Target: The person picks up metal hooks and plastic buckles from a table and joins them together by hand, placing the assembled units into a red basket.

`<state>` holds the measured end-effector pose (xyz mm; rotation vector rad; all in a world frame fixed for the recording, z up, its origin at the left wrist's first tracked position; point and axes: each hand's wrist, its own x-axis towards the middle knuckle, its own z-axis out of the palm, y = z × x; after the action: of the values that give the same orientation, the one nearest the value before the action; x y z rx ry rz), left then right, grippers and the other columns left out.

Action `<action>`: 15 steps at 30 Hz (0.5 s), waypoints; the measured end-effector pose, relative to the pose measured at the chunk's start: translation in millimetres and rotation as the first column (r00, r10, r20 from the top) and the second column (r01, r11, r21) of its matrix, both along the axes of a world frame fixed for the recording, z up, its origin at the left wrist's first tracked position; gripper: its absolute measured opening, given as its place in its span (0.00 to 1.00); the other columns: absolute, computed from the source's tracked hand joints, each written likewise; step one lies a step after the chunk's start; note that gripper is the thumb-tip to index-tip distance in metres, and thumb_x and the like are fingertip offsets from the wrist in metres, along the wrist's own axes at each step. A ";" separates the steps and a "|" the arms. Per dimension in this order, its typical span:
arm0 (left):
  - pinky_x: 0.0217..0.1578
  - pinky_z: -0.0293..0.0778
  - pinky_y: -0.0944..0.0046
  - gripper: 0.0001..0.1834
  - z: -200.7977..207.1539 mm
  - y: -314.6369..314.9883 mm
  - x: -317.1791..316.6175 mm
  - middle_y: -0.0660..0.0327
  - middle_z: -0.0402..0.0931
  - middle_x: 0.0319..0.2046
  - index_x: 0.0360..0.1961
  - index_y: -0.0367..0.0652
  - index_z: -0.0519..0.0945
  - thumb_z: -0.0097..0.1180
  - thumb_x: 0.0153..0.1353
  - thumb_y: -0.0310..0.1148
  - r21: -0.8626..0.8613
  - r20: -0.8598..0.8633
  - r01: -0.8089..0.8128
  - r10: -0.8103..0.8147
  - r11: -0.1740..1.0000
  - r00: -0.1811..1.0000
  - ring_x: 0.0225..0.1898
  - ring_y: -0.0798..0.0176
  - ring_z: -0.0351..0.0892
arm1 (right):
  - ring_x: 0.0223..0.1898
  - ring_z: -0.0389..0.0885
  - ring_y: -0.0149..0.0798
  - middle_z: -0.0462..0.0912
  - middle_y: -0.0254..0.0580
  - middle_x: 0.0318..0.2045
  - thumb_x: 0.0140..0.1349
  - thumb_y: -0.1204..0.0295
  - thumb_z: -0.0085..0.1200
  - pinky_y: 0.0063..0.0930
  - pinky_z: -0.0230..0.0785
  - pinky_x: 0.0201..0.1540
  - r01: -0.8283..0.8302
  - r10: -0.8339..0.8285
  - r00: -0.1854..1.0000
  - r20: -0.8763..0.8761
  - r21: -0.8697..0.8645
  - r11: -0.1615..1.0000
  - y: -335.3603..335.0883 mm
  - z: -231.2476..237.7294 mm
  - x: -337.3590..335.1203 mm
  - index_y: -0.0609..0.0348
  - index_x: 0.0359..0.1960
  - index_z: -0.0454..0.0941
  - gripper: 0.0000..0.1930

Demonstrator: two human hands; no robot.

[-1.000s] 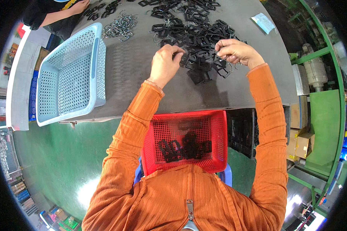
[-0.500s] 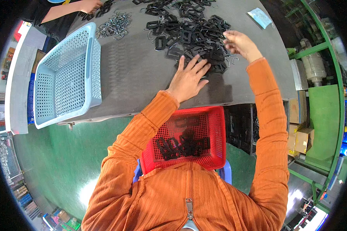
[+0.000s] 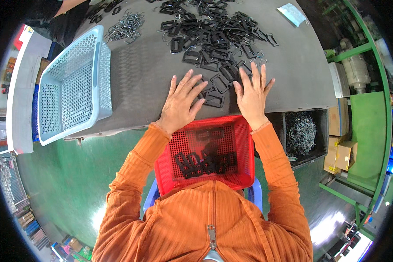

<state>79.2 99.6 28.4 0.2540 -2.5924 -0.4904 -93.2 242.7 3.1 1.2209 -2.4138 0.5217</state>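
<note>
My left hand (image 3: 181, 104) lies open, palm down, on the grey table (image 3: 146, 74), its fingers spread against the near left side of some black plastic frames (image 3: 214, 98). On the other side of them, my right hand (image 3: 254, 94) is also open, its fingers stretched toward the far side. Between and beyond both hands spreads a heap of rectangular black frames (image 3: 214, 37), many with metal wire hooks. Below the table edge, a red plastic basket (image 3: 162, 174) sits at my lap with several black frames (image 3: 201, 162) in it.
At the left edge of the table leans a light-blue basket (image 3: 101, 81). A pile of loose metal hooks (image 3: 125, 27) lies behind it. More hooks (image 3: 302, 133) fill a dark bin under the table at right. A blue face mask (image 3: 292, 14) lies far right. Another person's arm (image 3: 67, 8) shows far left.
My right hand has come down from the heap's right side to the near edge. My left hand has moved left and nearer. Some frames now lie closer to the table edge.
</note>
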 end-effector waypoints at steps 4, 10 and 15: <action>0.56 0.65 0.52 0.18 -9.0 -11.2 -11.5 0.58 0.73 0.51 0.49 0.45 0.77 0.58 0.55 0.29 0.111 -0.209 -0.038 0.060 0.993 0.976 0.56 0.51 0.70 | 0.62 0.58 0.54 0.66 0.43 0.57 0.57 0.67 0.56 0.54 0.49 0.63 -0.142 0.155 0.984 0.083 -0.144 0.979 5.4 -0.9 -16.0 0.48 0.48 0.76 0.16; 0.49 0.68 0.54 0.18 -9.4 -20.8 -92.9 0.62 0.77 0.44 0.49 0.49 0.77 0.57 0.55 0.32 -0.016 -0.199 0.003 -0.006 1.000 0.980 0.48 0.55 0.73 | 0.43 0.78 0.42 0.81 0.36 0.34 0.53 0.65 0.60 0.42 0.65 0.46 -0.201 0.223 0.894 0.390 -0.098 0.975 -35.6 23.6 -54.9 0.49 0.34 0.81 0.08; 0.51 0.68 0.55 0.15 -23.8 -76.3 -103.1 0.67 0.76 0.47 0.46 0.52 0.79 0.52 0.58 0.30 -0.229 -0.083 -0.184 0.169 0.956 0.982 0.50 0.59 0.72 | 0.26 0.80 0.41 0.82 0.40 0.23 0.50 0.63 0.63 0.31 0.70 0.32 -0.146 0.258 0.851 0.458 -0.264 0.953 -45.6 62.0 -87.5 0.56 0.31 0.81 0.12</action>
<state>-23.9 23.2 4.5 0.3780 -2.5078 -0.1219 -180.7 197.0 65.1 1.3814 -2.5322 1.2685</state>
